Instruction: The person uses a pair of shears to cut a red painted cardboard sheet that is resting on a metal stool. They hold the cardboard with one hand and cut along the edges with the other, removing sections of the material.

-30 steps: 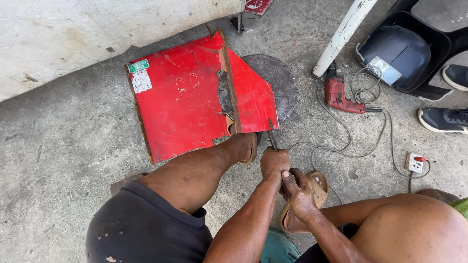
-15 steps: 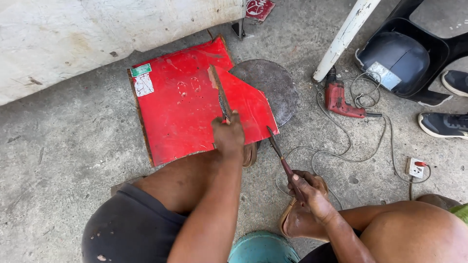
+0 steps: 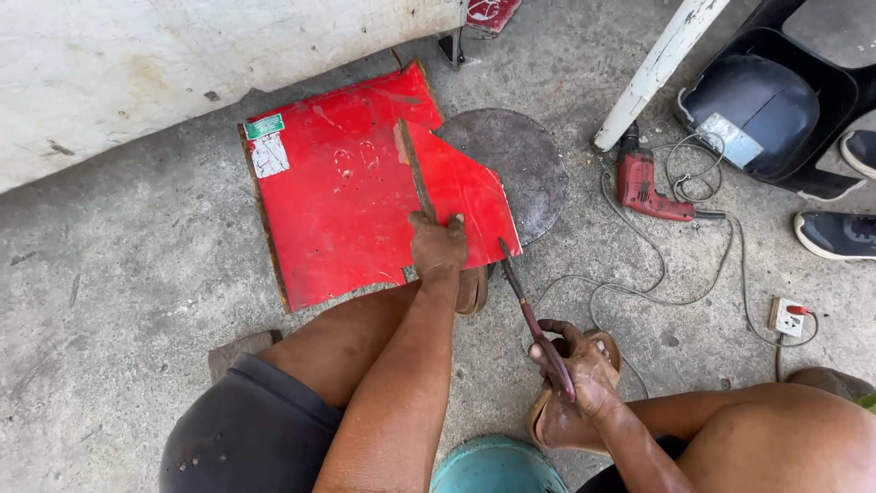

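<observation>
A red metal sheet (image 3: 347,201) lies flat on the concrete floor (image 3: 109,301), and everything else is placed from it. Its far edge runs close to a pale, stained wall panel (image 3: 182,64), and a green and white sticker (image 3: 266,146) sits near its far left corner. Just to the right of the sheet, partly tucked under its cut corner, lies a round dark metal disc (image 3: 516,164). Further right of the sheet stands a white post (image 3: 657,73), with a dark plastic chair (image 3: 776,100) beyond it, and a red power drill (image 3: 643,187) with a looping grey cord (image 3: 630,283) lies between the disc and the chair. The cord runs to a small white socket box (image 3: 787,318), well right of the sheet. The left hand (image 3: 436,245) presses down on the sheet's near edge, fingers curled over the end of a narrow rusty bar (image 3: 412,169) that lies along the sheet. The right hand (image 3: 575,365), just off the sheet's near right corner, is closed around the handles of metal snips (image 3: 529,315), whose tip points toward that corner.
</observation>
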